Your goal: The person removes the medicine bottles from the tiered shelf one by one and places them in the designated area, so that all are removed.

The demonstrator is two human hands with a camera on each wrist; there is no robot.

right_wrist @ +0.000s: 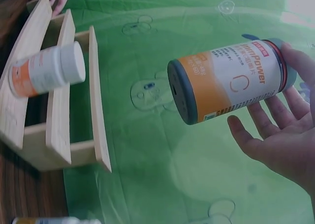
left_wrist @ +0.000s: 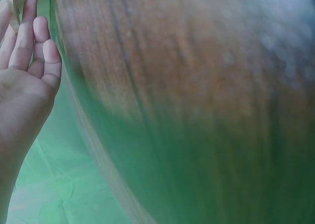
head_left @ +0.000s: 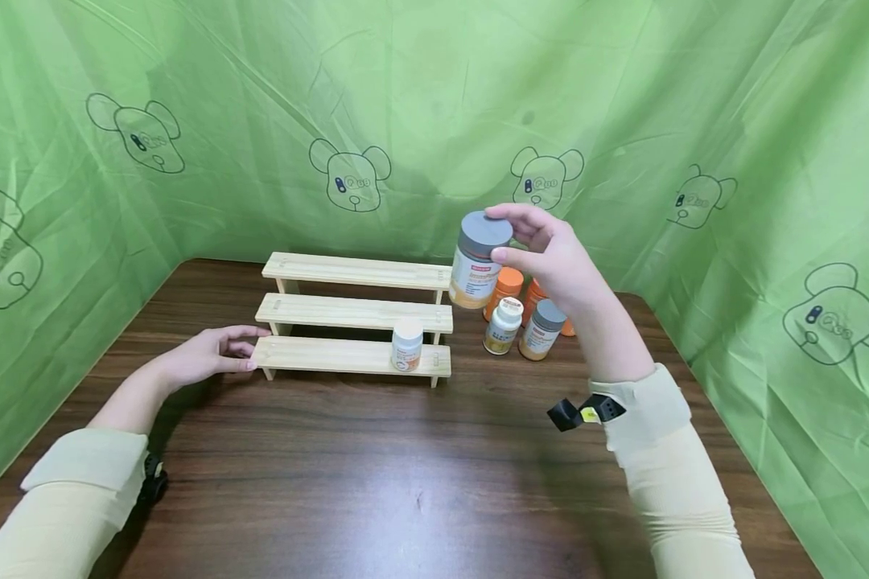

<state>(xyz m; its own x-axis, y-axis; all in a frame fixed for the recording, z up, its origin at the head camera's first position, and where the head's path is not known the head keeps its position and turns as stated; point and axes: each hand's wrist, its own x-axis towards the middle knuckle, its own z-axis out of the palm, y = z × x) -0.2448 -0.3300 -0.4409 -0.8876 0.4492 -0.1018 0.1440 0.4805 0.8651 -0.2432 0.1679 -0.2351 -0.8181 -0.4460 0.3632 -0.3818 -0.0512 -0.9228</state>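
Note:
My right hand (head_left: 543, 245) holds a supplement bottle (head_left: 474, 277) by its grey lid, raised in the air beside the right end of the top shelf. In the right wrist view the bottle (right_wrist: 226, 81) has a white and orange label and a dark base. My left hand (head_left: 206, 354) is at the left end of a three-step wooden rack (head_left: 348, 354), fingertips and thumb right at the lower steps. Its fingers (left_wrist: 22, 51) look loosely extended in the left wrist view. A small white bottle (head_left: 407, 346) stands upright near the right end of the lowest step.
Right of the rack stand a white-capped bottle (head_left: 503, 326), a grey-lidded bottle (head_left: 542, 330) and orange bottles (head_left: 508, 283), partly hidden behind them. All stand on the dark wooden table (head_left: 376, 466). A green curtain (head_left: 434, 96) encloses the table's back and sides.

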